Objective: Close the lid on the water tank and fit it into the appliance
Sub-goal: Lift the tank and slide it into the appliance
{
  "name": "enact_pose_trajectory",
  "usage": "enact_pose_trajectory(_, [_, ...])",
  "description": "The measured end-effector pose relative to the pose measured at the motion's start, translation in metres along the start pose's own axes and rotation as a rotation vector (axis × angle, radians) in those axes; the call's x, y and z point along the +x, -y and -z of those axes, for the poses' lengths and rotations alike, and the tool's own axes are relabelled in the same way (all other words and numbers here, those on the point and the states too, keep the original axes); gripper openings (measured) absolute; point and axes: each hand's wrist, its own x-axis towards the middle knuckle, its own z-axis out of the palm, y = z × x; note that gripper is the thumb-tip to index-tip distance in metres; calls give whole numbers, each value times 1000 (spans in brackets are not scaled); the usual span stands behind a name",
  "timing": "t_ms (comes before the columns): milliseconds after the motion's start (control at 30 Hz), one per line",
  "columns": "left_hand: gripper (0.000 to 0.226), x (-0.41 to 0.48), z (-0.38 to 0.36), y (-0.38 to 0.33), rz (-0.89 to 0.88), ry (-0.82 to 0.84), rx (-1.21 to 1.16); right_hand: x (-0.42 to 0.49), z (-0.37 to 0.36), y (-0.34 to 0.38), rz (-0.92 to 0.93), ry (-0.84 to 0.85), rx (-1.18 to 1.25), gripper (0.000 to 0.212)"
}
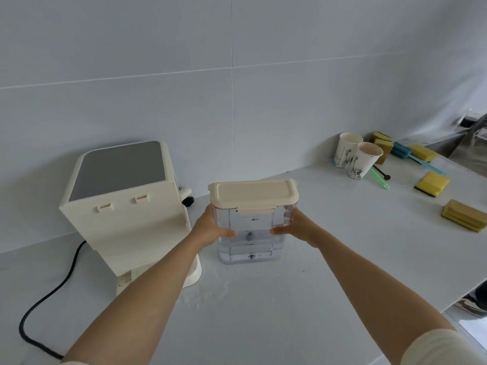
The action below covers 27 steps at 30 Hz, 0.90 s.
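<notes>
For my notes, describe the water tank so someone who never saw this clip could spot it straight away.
Start at the cream appliance on the left of the grey counter; the water tank stands just to its right, held between the left hand and right hand. It is the only clear-walled box there, capped by a closed beige lid, unlike the paper cups and sponges further right.
</notes>
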Motion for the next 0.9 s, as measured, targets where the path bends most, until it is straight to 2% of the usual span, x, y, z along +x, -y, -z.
enact_pose_trajectory(100, [103,-1,-1,-2,-3,-5,2,-1,0,0,12,-13,-11,100])
enact_pose_trajectory(333, [91,-7,0,-8,-9,-18,6,-4,-1,2,66,-16,4,100])
enact_pose_trajectory(667, [90,-29,11,-17,-40,-67,-8,-9,1,13,96,-47,24,83])
enact_pose_trajectory(833, [71,-45,26,-28,-43,-147,-62,-13,2,41,104,-33,-5,93])
enact_pose_trajectory(900, [62,-53,34,-32,-45,-178,-84,-16,0,56,119,-9,-6,81])
